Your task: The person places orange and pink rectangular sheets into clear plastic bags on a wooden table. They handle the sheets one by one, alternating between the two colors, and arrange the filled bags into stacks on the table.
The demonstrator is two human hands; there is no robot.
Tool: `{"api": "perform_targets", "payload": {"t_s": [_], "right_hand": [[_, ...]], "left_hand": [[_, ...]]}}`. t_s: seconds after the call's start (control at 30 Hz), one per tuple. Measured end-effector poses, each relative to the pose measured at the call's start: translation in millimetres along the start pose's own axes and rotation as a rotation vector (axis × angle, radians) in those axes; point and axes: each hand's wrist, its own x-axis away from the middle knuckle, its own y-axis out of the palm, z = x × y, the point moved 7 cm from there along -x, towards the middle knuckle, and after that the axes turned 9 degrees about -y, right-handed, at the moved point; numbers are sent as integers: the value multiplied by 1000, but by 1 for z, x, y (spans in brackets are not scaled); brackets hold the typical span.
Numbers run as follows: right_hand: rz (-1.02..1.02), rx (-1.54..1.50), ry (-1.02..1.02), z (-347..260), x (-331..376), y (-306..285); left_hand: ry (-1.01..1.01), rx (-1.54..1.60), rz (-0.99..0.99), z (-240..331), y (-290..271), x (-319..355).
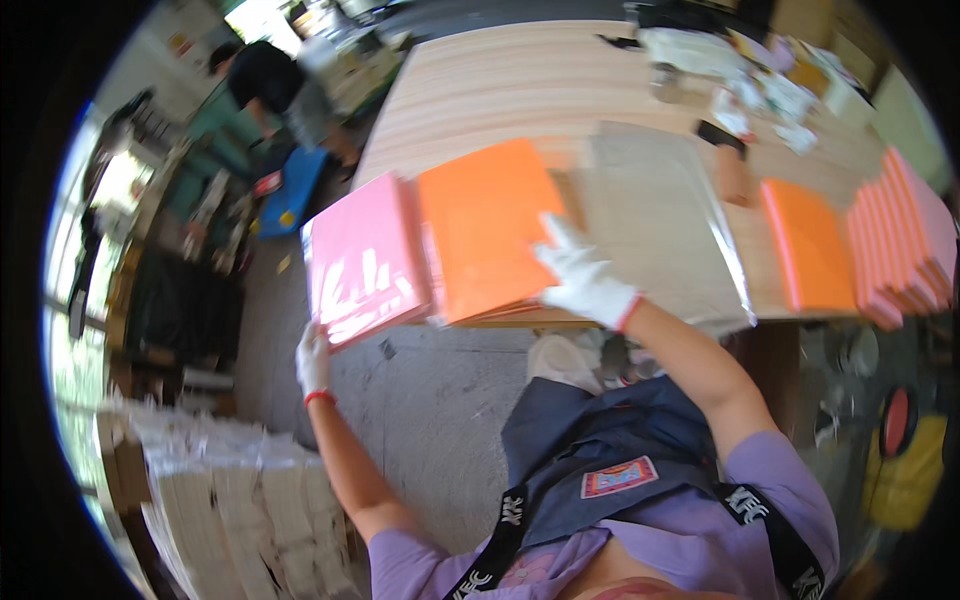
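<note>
Counter (pixel 520 80) of pale wood fills the upper frame, cluttered at its far 1 o'clock end. Grey sheet in clear film (pixel 660 225) lies at centre, at 3 o'clock of the orange cover (pixel 490 240). Pink cover (pixel 365 258) sits at 9 o'clock of the orange one, overhanging the near counter edge, glare on its glossy face. A second orange cover (pixel 808 245) and a fanned pink stack (pixel 905 240) lie well apart at 3 o'clock. White paper bundles (pixel 240 500) stand on the floor at 7 o'clock.

Left hand (pixel 313 362), gloved white, grips the pink cover's lower corner from beneath. Right hand (pixel 583 278), also gloved, rests flat with fingers spread on the orange cover's near right corner, pressing, not clenched.

Judgement: covers look slick; keep the right palm firmly down so the orange pile does not slide, and support the pink cover under its overhang, squaring edges before letting go.
</note>
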Motion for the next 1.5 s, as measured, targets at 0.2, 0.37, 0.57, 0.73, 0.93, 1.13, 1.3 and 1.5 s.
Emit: {"api": "perform_targets", "payload": {"t_s": [0.2,0.37,0.57,0.73,0.93,1.13,1.3,1.5], "right_hand": [[109,-28,-64,-32,10,-13],[425,-158,136,43,147,-69],[331,974,625,164,342,-204],[44,820,1010,201,375,-221],[-91,810,995,215,377,-221],[-84,740,961,213,377,-224],[-30,736,852,211,382,-226],[-34,766,834,213,379,-227]], "left_hand": [[111,29,142,-53,-20,-19],[467,135,699,52,-4,105],[1006,214,192,148,146,262],[1082,72,-452,279,304,330],[1068,-178,-403,313,392,308],[1018,-158,-417,300,407,300],[1049,-128,-400,302,406,301],[1038,-75,-381,302,403,298]]}}
